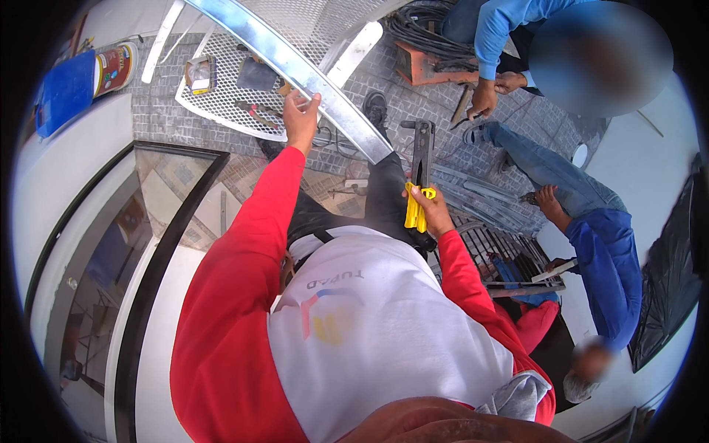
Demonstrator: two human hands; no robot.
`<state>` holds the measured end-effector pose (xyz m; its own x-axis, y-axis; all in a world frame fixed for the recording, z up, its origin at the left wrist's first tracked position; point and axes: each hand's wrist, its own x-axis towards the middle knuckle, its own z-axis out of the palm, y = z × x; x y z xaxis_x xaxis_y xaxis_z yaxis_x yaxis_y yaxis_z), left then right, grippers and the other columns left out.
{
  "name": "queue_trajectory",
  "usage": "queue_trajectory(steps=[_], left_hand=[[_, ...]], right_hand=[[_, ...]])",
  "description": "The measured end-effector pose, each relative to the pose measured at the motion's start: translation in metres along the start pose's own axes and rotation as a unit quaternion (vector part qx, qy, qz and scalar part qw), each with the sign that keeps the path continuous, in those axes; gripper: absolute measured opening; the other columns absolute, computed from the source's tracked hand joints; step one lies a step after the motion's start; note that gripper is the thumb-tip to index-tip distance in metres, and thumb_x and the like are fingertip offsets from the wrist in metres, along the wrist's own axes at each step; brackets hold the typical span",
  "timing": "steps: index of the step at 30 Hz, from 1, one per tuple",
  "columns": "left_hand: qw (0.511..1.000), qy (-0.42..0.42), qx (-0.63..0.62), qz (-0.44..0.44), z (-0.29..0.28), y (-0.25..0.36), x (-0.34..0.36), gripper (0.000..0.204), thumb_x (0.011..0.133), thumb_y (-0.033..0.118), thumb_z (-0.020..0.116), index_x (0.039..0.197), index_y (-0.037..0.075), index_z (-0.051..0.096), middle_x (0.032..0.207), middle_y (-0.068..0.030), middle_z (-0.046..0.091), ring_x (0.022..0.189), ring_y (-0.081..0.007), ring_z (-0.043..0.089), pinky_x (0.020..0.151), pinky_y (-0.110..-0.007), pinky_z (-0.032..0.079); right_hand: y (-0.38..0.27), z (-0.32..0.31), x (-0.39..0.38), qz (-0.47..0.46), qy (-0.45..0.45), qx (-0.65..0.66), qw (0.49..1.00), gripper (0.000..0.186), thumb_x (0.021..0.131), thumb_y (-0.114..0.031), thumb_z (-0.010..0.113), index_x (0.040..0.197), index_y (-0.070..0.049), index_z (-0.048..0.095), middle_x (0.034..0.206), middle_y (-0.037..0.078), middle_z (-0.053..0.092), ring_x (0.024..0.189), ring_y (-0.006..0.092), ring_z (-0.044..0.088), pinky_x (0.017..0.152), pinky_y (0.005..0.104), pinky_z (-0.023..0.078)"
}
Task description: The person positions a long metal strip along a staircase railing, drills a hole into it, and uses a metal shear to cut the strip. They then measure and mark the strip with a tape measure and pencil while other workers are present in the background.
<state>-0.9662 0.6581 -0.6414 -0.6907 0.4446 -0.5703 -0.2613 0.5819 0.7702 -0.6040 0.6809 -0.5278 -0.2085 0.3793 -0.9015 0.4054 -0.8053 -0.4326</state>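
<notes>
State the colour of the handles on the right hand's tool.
The handles are yellow, best seen in head view.

Lettering marks the white shirt and bucket label.

A metal strip is held in the left hand, a hand tool in the right hand; left of the strip, a box and pliers are laid on a mesh panel

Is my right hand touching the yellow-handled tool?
Touching. The head view shows the right hand with its fingers wrapped on the yellow-handled tool.
</notes>
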Motion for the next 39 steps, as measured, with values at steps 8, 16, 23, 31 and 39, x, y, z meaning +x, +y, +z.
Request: queue_trajectory(steps=[8, 16, 23, 31, 39], left_hand=[[0.921, -0.384, 0.063, -0.019, -0.019, 0.034, -0.179, 0.039, 0.099, 0.034, 0.070, 0.122, 0.003, 0.061, 0.100, -0.0028, 0.066, 0.092, -0.0104, 0.062, 0.079, -0.029, 0.051], [0.935, -0.258, 0.205, 0.129, -0.129, 0.070, -0.166, 0.036, 0.095, 0.032, 0.072, 0.104, 0.000, 0.058, 0.088, -0.0170, 0.063, 0.080, -0.0351, 0.061, 0.072, -0.044, 0.048], [0.933, -0.162, 0.241, 0.215, -0.144, 0.086, -0.179, 0.032, 0.096, 0.028, 0.069, 0.098, -0.001, 0.056, 0.093, -0.0195, 0.059, 0.086, -0.0408, 0.059, 0.073, -0.049, 0.045], [0.936, -0.125, 0.259, 0.203, -0.195, 0.100, -0.203, 0.029, 0.097, 0.025, 0.068, 0.104, -0.001, 0.057, 0.094, -0.0185, 0.055, 0.088, -0.0398, 0.057, 0.077, -0.047, 0.045], [0.929, -0.074, 0.254, 0.259, -0.182, 0.088, -0.209, 0.031, 0.100, 0.022, 0.064, 0.120, 0.000, 0.059, 0.107, -0.0174, 0.057, 0.098, -0.0379, 0.058, 0.087, -0.046, 0.046]], right_hand=[[-0.047, 0.102, 0.026, -0.101, -0.181, 0.104, 0.973, 0.053, 0.099, -0.026, 0.071, 0.144, -0.004, 0.055, 0.117, 0.001, 0.062, 0.102, 0.0121, 0.060, 0.088, 0.0285, 0.051], [-0.099, 0.102, 0.027, -0.102, -0.266, -0.100, 0.953, 0.052, 0.095, -0.022, 0.075, 0.141, -0.006, 0.056, 0.110, 0.003, 0.065, 0.102, 0.0130, 0.062, 0.092, 0.0319, 0.050], [-0.095, 0.192, 0.011, -0.147, -0.354, -0.013, 0.923, 0.058, 0.095, -0.031, 0.076, 0.143, -0.006, 0.055, 0.129, 0.010, 0.061, 0.125, 0.0202, 0.057, 0.108, 0.0377, 0.045], [-0.103, 0.203, 0.000, -0.219, -0.293, -0.171, 0.915, 0.058, 0.093, -0.038, 0.077, 0.139, -0.005, 0.060, 0.127, 0.010, 0.061, 0.124, 0.0226, 0.056, 0.109, 0.0386, 0.042], [-0.091, 0.243, -0.012, -0.174, -0.367, 0.016, 0.914, 0.052, 0.092, -0.030, 0.078, 0.133, -0.004, 0.057, 0.120, 0.004, 0.062, 0.118, 0.0168, 0.056, 0.105, 0.0344, 0.044]])
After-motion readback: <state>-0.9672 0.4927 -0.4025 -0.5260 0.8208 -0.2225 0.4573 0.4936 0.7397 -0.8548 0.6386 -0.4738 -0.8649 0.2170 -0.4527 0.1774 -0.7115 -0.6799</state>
